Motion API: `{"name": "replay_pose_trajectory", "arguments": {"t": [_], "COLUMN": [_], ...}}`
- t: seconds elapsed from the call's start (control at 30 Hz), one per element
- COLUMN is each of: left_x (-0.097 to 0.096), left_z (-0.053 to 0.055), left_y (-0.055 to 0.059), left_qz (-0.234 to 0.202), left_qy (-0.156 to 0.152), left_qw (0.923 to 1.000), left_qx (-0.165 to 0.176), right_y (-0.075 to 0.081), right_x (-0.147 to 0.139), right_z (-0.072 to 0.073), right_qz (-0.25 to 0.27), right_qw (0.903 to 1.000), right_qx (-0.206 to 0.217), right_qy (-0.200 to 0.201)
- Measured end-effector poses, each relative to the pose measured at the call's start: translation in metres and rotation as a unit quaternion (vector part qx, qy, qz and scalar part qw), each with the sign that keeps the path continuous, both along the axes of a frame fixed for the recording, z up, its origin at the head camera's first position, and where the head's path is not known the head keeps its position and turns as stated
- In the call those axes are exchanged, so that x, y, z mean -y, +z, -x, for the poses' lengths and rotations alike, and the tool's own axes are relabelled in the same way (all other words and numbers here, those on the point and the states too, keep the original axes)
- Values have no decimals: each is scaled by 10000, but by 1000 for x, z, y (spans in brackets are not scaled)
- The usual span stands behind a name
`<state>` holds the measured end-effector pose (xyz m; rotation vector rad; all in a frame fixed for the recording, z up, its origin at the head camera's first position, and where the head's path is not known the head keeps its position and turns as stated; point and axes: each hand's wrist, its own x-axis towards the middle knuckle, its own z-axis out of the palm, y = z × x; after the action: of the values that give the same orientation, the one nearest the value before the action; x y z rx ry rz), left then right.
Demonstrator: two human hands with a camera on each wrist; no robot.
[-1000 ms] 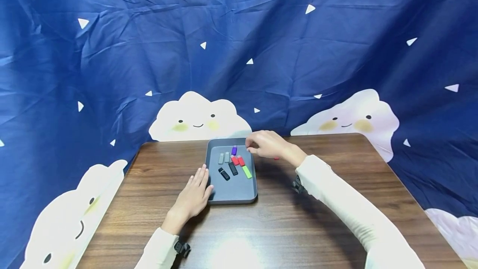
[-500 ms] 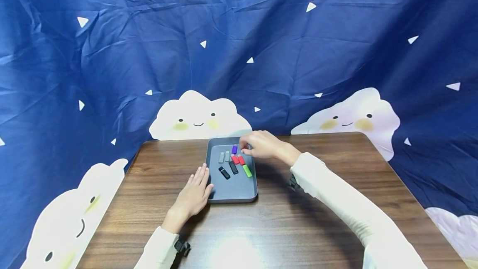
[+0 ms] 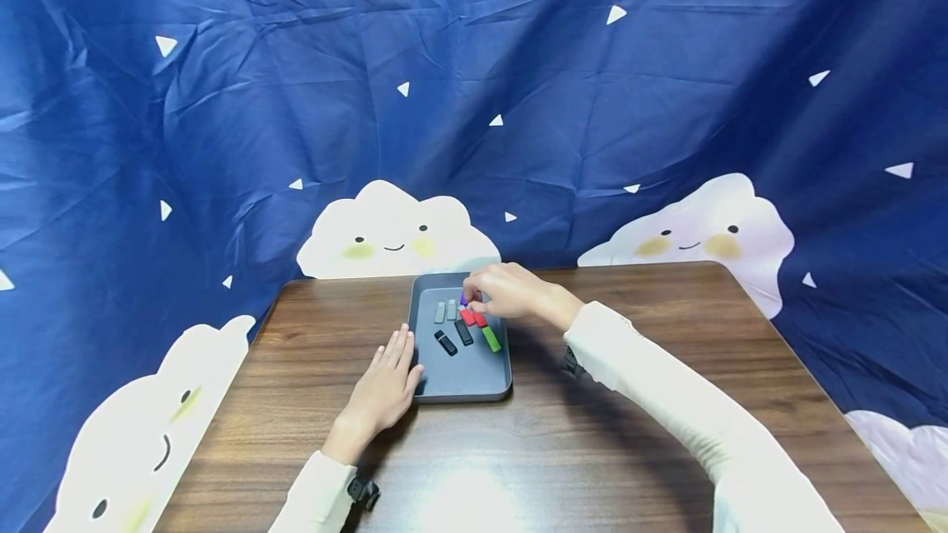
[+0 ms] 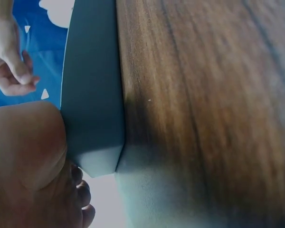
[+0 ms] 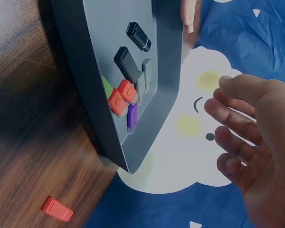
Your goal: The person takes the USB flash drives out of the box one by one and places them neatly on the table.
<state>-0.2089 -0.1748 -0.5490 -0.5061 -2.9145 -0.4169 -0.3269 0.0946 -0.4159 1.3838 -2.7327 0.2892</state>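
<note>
A grey tray holds several USB sticks. My left hand rests against its left side with straight fingers. Over the far right part hovers my right hand, fingers loosely bent and holding nothing in the right wrist view. Beneath its fingertips lies a purple USB stick, partly covered in the head view. Two red USB sticks lie just nearer, beside a green one. Two black USB sticks and two grey ones lie towards the left.
Another red USB stick lies on the wooden table, outside the tray's right side; the right arm hides it in the head view. A blue cloth with white clouds hangs behind the table.
My right hand has moved left and slightly down, from the tray's right rim to above the purple USB stick. The left hand and the USB sticks in the tray stay put.
</note>
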Motion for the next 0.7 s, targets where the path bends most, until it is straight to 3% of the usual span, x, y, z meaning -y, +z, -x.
{"name": "replay_pose_trajectory", "arguments": {"t": [0.37,0.7], "left_x": [-3,-3], "left_z": [-3,-2], "left_y": [8,6], "left_qz": [174,229], "left_qy": [285,350], "left_qw": [9994,9988], "left_qx": [26,248], "right_y": [-3,-8], "right_x": [15,28], "right_z": [0,2], "right_qz": [-156,-160], "right_qw": [9996,9982], "right_qx": [-121,-256], "right_qy": [209,524]}}
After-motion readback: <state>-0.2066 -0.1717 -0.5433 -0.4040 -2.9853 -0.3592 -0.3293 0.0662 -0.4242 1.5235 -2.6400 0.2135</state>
